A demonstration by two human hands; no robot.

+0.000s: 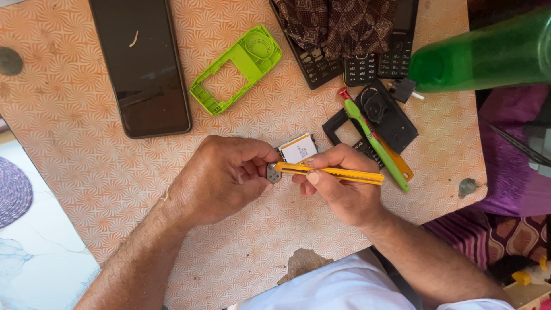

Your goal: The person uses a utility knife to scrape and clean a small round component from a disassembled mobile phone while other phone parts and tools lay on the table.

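- Head view: the small silvery part [273, 173] is half hidden behind the left hand [221, 178], pinched in its closed fingers.
- A yellow utility knife [328, 173] is gripped in the right hand [338, 186], tip against that part.
- Just above, a small white display module [298, 149] touches both hands.
- Farther off, a green phone frame [238, 68] and a dark smartphone [140, 63] are seen; the keypad phones [367, 68] are partly hidden under cloth.

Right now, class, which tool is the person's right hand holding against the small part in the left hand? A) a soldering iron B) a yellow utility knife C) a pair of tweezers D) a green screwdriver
B: the right hand grips a yellow utility knife, tip at the small part held by the left hand.
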